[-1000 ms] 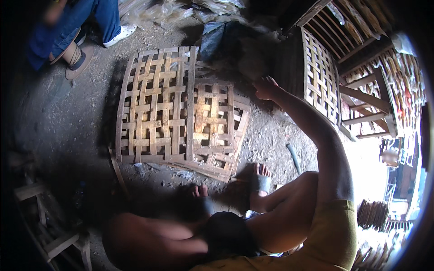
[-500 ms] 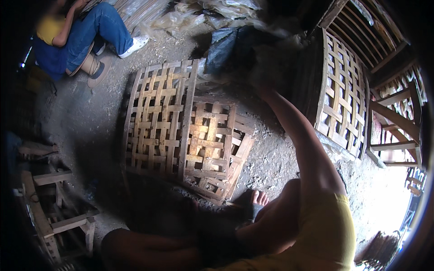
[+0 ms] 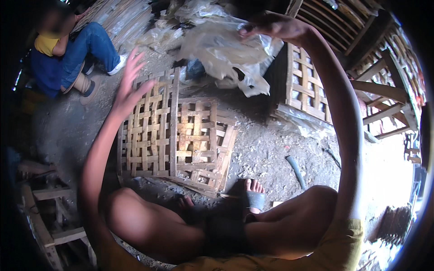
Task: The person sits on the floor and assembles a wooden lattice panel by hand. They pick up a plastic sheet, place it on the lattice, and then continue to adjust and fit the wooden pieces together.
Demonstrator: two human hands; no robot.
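My left hand is raised on the left with its fingers spread, holding nothing. It overlaps the upper left corner of the woven wooden-slat panels from this view. My right hand is up at the top, its fingers stretched to the left and partly lost in the dark. A crumpled, torn sheet of clear plastic spreads just below and left of it, slightly blurred. No grip on the sheet shows. A second, smaller woven panel lies against the larger one on the ground.
A lattice-sided wooden crate stands to the right, with plastic under its edge. A person in blue trousers sits at the upper left. A low wooden frame is at the lower left. A dark strip lies near my foot.
My right hand has moved up from the dark heap beyond the panels. The pale plastic sheet now spreads where dark sheeting showed. My left hand has come into view, raised.
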